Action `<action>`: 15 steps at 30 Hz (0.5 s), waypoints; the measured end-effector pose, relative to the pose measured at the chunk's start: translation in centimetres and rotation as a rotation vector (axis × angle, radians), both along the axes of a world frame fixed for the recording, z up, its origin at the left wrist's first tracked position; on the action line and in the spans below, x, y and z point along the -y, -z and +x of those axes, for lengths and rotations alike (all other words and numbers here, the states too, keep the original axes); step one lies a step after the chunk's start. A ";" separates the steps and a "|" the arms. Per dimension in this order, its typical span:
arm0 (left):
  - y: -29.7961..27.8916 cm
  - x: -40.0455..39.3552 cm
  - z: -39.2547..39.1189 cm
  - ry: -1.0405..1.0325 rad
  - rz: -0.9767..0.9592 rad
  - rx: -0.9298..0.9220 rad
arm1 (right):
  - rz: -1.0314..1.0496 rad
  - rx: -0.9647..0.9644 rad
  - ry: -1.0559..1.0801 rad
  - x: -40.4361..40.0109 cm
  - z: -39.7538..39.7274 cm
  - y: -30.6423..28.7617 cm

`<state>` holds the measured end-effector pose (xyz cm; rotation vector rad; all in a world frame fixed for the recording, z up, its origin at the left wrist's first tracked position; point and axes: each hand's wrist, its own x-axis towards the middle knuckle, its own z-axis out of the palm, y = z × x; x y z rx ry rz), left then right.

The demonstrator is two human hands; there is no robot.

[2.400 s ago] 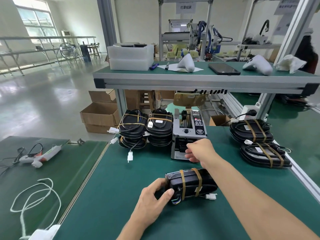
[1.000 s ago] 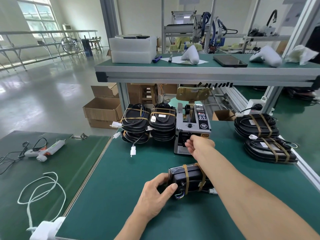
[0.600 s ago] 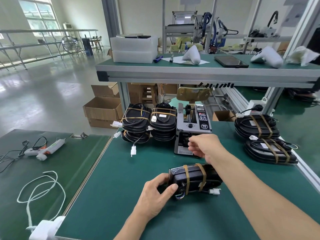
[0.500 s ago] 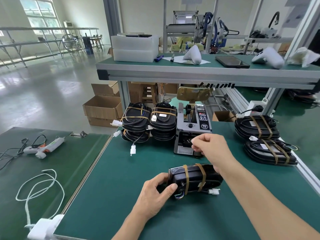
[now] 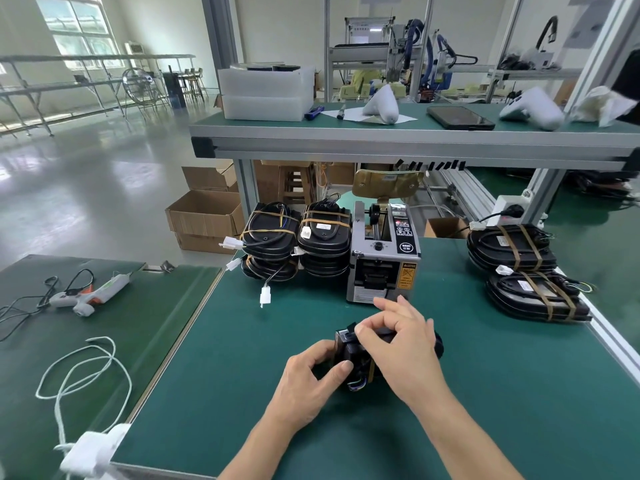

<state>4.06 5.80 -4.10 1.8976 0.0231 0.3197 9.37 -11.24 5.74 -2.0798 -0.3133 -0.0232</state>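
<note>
A black bundle [image 5: 346,348] of stacked parts, bound with brown tape, lies on the green mat [image 5: 225,375] in front of me. My left hand [image 5: 308,379] grips its left end, thumb on the near side. My right hand [image 5: 398,344] lies over the bundle's top and hides most of it. Its thumb and forefinger pinch a short black strip of tape [image 5: 351,327] at the bundle's upper left corner. Just behind stands the grey tape dispenser [image 5: 382,258].
Two stacks of taped black bundles [image 5: 294,240] stand left of the dispenser, and two more bundles [image 5: 519,261] lie at the right edge. A glue gun [image 5: 90,292] and a white cord [image 5: 79,372] lie on the left table. A shelf [image 5: 381,147] hangs overhead.
My right hand left the dispenser's outlet and came back over the bundle with a strip of tape pinched in it. My left hand kept its grip on the bundle.
</note>
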 end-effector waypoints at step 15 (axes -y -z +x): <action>0.2 -0.1 0.1 -0.013 0.024 -0.019 | -0.044 -0.046 0.037 -0.5 -0.2 -0.1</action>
